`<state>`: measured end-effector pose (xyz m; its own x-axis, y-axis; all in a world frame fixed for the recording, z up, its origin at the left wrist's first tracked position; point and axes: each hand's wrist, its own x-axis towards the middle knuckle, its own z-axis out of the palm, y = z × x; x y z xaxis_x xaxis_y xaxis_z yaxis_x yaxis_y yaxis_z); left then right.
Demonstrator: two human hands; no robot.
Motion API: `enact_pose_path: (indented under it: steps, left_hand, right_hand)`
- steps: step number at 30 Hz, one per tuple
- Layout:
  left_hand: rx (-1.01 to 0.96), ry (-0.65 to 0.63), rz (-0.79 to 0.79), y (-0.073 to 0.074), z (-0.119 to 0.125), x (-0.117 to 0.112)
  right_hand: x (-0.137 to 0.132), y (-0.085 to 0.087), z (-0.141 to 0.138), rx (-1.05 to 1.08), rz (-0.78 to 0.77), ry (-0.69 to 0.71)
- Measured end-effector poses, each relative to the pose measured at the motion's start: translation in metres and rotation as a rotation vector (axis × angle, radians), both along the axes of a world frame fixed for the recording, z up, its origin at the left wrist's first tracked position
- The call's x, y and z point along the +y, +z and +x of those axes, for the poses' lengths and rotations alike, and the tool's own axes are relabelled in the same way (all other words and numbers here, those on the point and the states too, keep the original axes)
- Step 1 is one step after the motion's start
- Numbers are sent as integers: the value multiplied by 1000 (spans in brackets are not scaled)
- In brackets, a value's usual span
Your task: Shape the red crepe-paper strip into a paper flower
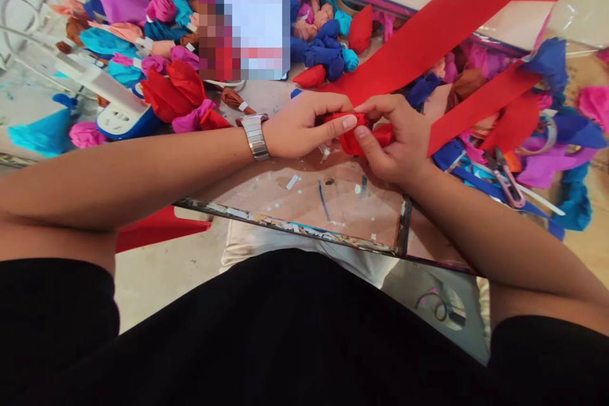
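My left hand and my right hand meet over a glass-topped table. Both pinch a small rolled bundle of red crepe paper between fingers and thumbs. A long red paper strip runs from that bundle up to the far right. A second red strip trails off to the right from under my right hand. A metal watch sits on my left wrist.
Several rolled paper flowers in red, pink, blue and turquoise are piled across the back. A white and blue power strip lies at left. Scissors lie at right among blue and purple scraps. The table's metal edge runs near my lap.
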<state>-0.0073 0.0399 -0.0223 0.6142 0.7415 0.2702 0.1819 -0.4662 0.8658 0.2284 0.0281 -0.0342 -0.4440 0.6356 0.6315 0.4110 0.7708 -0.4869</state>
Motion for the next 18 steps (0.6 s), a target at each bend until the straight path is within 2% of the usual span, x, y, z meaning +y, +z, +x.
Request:
enact_pose_path:
  steps: [6, 12, 18]
  left_hand:
    - [10, 1, -15, 2, 0, -1]
    - [67, 22, 26, 2, 0, 0]
    - [89, 20, 70, 1, -1, 1]
  right_hand:
    - [-2, 3, -1, -47, -20, -26]
    - [-1, 3, -2, -20, 30, 33]
    - [1, -1, 1, -54, -90, 36]
